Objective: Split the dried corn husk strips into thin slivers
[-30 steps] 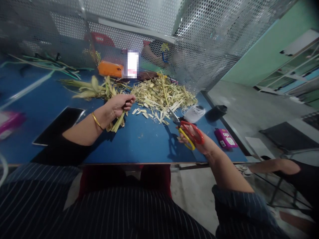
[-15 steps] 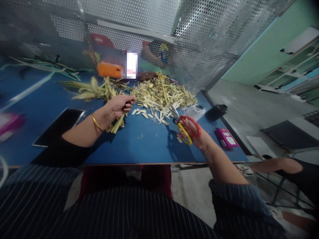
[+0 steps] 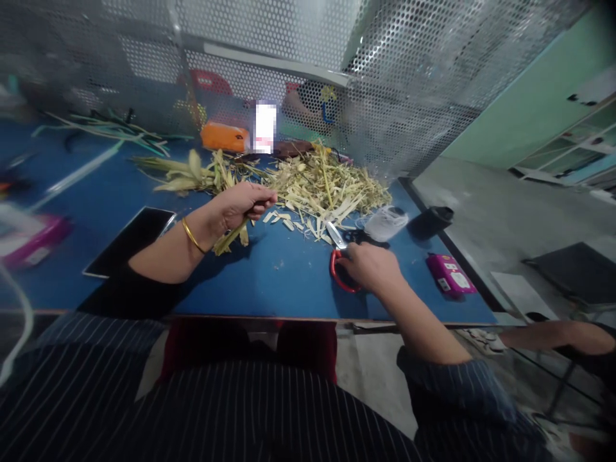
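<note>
My left hand [image 3: 244, 204] is closed round a bunch of pale green-yellow plant stalks [image 3: 230, 236] that stick out below the fist onto the blue table [image 3: 279, 282]. My right hand [image 3: 368, 266] lies palm down on red-handled scissors [image 3: 337, 256], fingers curled over the handles, the blades pointing up toward a heap of cut stalk pieces [image 3: 327, 183]. Uncut leafy stalks [image 3: 190, 173] lie behind my left hand.
A dark tablet [image 3: 132, 240] lies at the left, a pink box [image 3: 450, 274] at the right edge, a black cup [image 3: 430, 221] and clear plastic [image 3: 385, 223] beyond the scissors. An orange case [image 3: 225, 136] sits by the perforated metal screen [image 3: 409, 77]. Another person's arm [image 3: 553, 337] shows at the right.
My right hand has turned palm down and lowered the scissors onto the table, moving slightly left. The left hand still grips the stalks. The view has shifted a little to the right.
</note>
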The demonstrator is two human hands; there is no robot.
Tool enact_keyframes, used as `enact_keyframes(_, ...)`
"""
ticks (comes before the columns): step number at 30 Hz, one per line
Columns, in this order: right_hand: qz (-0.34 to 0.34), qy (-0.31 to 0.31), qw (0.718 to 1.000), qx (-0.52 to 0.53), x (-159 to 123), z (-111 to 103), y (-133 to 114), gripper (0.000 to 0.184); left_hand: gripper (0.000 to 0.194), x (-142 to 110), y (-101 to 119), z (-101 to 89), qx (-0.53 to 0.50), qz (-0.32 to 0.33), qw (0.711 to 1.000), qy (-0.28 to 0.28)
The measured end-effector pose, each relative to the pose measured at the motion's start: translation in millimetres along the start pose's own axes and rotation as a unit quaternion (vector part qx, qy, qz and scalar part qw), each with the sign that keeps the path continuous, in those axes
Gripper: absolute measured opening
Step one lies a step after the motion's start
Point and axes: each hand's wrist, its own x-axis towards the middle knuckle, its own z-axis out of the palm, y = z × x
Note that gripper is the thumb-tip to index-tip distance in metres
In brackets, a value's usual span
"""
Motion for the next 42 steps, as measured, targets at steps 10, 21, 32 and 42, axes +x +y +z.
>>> enact_keyframes(10, -0.159, -0.154, 0.654, 0.723, 68, -12, -91, 0.036, 0.026, -7, 2, 11.4, 0.012, -0.020, 0.999, -0.031)
enact_keyframes(21, -0.183, 0.138, 0.774, 0.591, 74, -5, -73, 0.020, 0.017, 6, -15, 13.0, -0.021, 0.006, 1.000, 0.020)
enact_keyframes(32, -0.281, 0.318, 0.814, 0.396, 61, -25, -53, 0.017, 0.017, -15, -3, 30.3, 0.281, 0.036, 0.958, 0.040)
enact_keyframes(42, -0.314, 0.169, 0.824, 0.441, 74, -25, -41, 0.017, 0.019, -9, -12, 28.1, 0.478, 0.137, 0.859, -0.120)
